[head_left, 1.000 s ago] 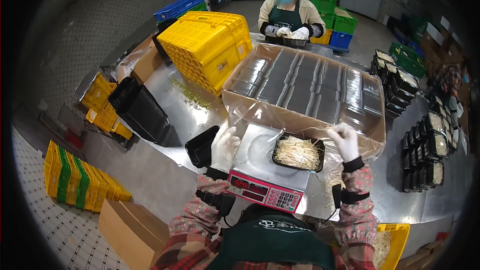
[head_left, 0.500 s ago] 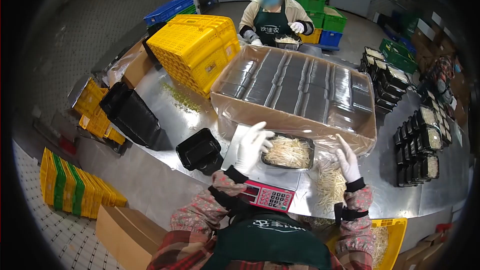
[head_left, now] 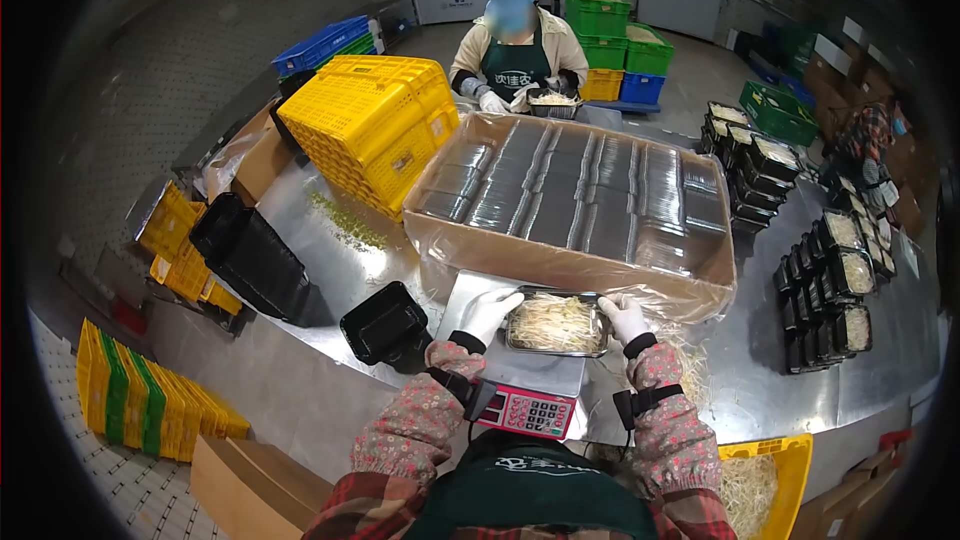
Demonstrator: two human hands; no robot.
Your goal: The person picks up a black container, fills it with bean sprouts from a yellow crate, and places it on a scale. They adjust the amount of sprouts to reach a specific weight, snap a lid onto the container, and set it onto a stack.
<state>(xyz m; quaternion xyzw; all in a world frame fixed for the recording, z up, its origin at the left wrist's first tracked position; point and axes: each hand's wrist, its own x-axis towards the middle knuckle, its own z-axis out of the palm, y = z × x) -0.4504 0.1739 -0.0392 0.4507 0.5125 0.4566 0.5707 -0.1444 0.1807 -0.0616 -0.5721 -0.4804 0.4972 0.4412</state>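
A black plastic tray of bean sprouts (head_left: 553, 322) is over the metal plate of the red kitchen-type scale (head_left: 532, 373). At its left end my left hand (head_left: 488, 314), in a white glove, grips the rim. My right hand (head_left: 626, 319), gloved the same way, holds the opposite end. To the left of the scale sits a black tray (head_left: 384, 318) with no sprouts in it. Loose bean sprouts (head_left: 690, 365) lie on the steel table, partly hidden by my right forearm.
Beyond the scale stands a plastic-lined carton (head_left: 570, 250) packed with lids. Yellow crates (head_left: 375, 120) and stacked black trays (head_left: 255, 250) are left; filled trays (head_left: 845, 275) stand right. A yellow crate of sprouts (head_left: 795, 490) is by my right side. A co-worker (head_left: 515, 55) faces me.
Both hands were raised and apart beside the tray. They have come down and in, and now hold its two ends. The co-worker's raised hand has lowered to their tray.
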